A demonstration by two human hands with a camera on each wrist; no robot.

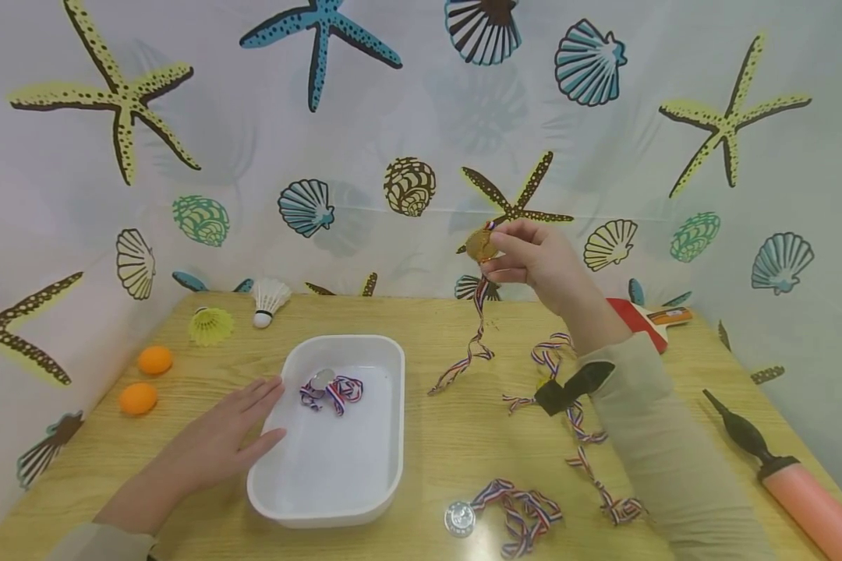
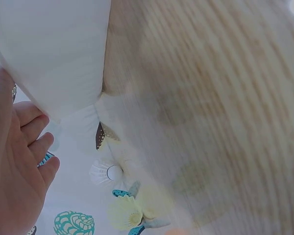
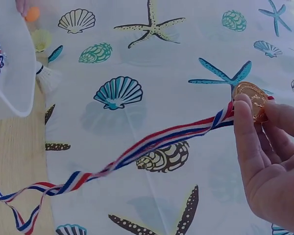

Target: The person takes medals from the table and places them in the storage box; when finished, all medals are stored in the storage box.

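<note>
My right hand [image 1: 543,261] pinches a gold medal [image 3: 254,98] between thumb and fingers, raised above the far part of the table. From it a red, white and blue ribbon [image 3: 157,140] hangs down, its lower end near the tabletop. My left hand [image 1: 228,432] touches the left rim of a white plastic tub [image 1: 337,483] with fairly straight fingers. Inside the tub lies a silver medal [image 1: 322,380] with a bunched striped ribbon. Another silver medal [image 1: 459,519] rests on the table, right of the tub, its ribbon [image 1: 522,518] in loops beside it.
More striped ribbons [image 1: 606,499] lie under my right forearm. Two orange balls [image 1: 138,398], a yellow shuttlecock [image 1: 210,326] and a white shuttlecock [image 1: 270,301] sit at the left. On the right are a red paddle [image 1: 638,321] and a pump [image 1: 807,499]. A patterned cloth hangs behind.
</note>
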